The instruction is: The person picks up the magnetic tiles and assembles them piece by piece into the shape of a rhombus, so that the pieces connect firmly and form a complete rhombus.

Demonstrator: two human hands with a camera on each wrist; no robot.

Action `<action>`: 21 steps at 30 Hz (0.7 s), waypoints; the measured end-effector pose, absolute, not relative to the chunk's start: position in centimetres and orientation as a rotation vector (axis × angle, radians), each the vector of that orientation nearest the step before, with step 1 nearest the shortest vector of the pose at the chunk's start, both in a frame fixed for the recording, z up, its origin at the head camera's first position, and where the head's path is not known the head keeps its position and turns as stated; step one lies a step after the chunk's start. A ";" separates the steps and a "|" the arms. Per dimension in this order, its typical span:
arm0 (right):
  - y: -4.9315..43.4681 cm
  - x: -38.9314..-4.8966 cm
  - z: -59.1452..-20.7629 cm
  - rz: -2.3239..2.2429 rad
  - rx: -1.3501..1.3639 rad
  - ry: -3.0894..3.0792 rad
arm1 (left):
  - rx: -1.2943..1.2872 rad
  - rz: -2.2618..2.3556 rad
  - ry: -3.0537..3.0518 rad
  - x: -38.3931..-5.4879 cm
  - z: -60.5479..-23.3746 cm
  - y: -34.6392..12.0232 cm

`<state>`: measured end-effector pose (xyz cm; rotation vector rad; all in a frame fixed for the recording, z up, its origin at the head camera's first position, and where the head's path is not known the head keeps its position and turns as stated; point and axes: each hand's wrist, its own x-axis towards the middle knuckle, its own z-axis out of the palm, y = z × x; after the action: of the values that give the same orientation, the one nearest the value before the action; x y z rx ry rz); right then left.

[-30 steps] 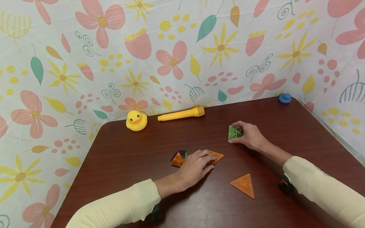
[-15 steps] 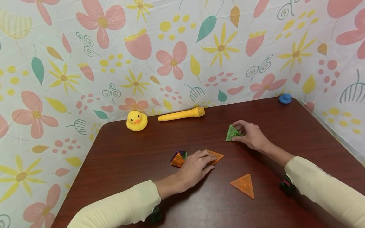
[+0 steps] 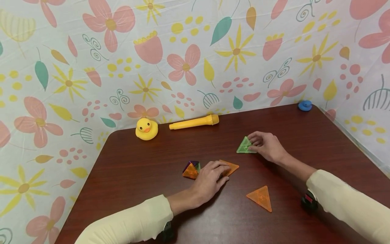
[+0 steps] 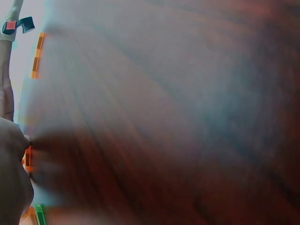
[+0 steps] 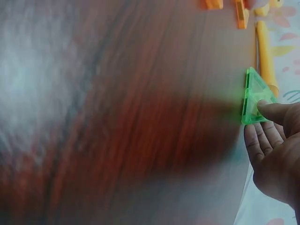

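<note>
Although the right hand (image 3: pixel 268 148) pinches a green triangle (image 3: pixel 243 146) to the right of the microphone (image 3: pixel 195 122) and nearer the person, whether the piece's lower edge touches the tabletop (image 3: pixel 146 166) cannot be told. The left hand (image 3: pixel 208 182), fingers relaxed, rests on an orange triangle (image 3: pixel 233 167) on the microphone's near side, covering much of it. It also hides an edge of some clustered pieces (image 3: pixel 190 171). The left wrist view crops this hand.
</note>
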<state>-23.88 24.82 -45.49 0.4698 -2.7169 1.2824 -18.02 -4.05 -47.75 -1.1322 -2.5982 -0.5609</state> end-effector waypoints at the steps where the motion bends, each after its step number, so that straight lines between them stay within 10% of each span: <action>1: 24.7 -23.7 -45.5 1.292 0.475 -2.710 | -1.116 -0.570 -2.596 -17.9 -47.8 -4.0; 21: 23.4 -22.6 -45.1 1.392 0.500 -2.665 | -0.968 -0.748 -2.584 -16.4 -48.6 -3.3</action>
<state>-22.62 23.36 -45.09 0.4995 -2.6652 1.3917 -16.45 -3.30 -48.64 -0.9677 -2.5841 -0.7481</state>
